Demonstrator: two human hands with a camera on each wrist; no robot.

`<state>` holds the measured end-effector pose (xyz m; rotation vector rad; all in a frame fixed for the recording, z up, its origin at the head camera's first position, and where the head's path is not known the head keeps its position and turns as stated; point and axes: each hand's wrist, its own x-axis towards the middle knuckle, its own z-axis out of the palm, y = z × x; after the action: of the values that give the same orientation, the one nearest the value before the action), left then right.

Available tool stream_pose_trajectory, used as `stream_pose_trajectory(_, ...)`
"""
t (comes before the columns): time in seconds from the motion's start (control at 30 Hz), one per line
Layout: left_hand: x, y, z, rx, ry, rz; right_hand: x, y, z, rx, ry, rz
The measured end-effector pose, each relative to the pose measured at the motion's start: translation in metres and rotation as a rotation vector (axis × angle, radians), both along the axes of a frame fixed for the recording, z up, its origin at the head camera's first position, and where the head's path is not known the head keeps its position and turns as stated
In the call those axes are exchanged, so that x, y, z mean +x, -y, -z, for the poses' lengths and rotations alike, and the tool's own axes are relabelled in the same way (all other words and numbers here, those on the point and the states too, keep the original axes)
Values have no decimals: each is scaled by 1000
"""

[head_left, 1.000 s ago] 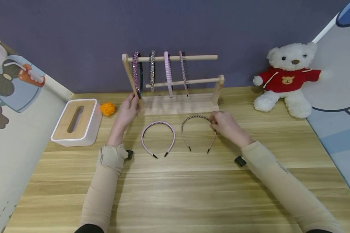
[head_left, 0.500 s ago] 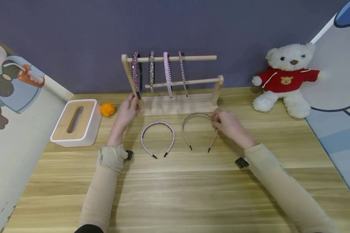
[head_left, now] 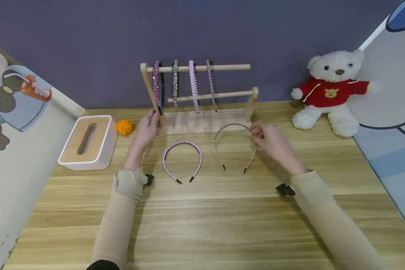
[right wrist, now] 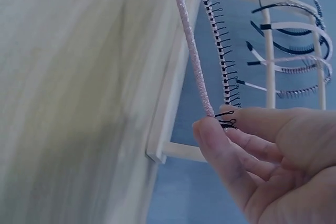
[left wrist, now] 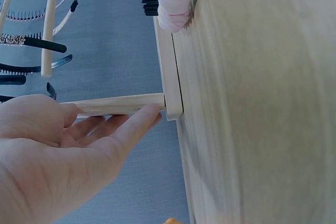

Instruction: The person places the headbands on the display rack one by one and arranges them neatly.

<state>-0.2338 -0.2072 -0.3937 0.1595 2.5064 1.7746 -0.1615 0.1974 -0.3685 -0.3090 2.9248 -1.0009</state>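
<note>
My left hand (head_left: 147, 126) grips the left upright of the wooden headband stand (head_left: 206, 122) near its base; the left wrist view shows the thumb and fingers about the upright (left wrist: 113, 104). Between thumb and fingers, my right hand (head_left: 273, 144) pinches one side of a thin glittery pink headband (head_left: 233, 124) with black comb teeth (right wrist: 224, 66). Its dark tips point toward the front of the table. To the left of it a plain pink headband (head_left: 200, 153) lies on the table. Several headbands hang across the stand's bars, a pink sequined one (head_left: 156, 84) farthest left.
At the left stand a white tissue box (head_left: 102, 153) with a wooden lid and an orange yarn ball (head_left: 124, 127). A white teddy bear (head_left: 330, 90) in a red hoodie sits at the back right. The dark wall (head_left: 273, 45) rises behind the stand.
My right hand has lifted the glittery headband and moved it slightly back and to the right. The left hand keeps its place on the stand.
</note>
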Motion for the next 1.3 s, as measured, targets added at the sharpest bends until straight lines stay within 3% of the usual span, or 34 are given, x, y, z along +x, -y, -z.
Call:
stream_pose_trajectory(0.33,-1,-1,-1,-8,2,-9,11,-9,-18,-35,-183,49)
stream_pose_trajectory(0.67,-1,-3,-1,-27,-16,-16,17,-20,-38,-91,-314,106)
stream_pose_trajectory(0.9,-1,-3,-1,-74,-45,-29,20,-25,-44,-156,-404,151)
stream_pose_trajectory(1.1,1,-2,-1,-58,-43,-21,22,-25,-48,-120,-477,211)
stream_pose_trajectory(1.3,0,-1,0,-54,-34,-23,24,-24,-54,-129,-530,220)
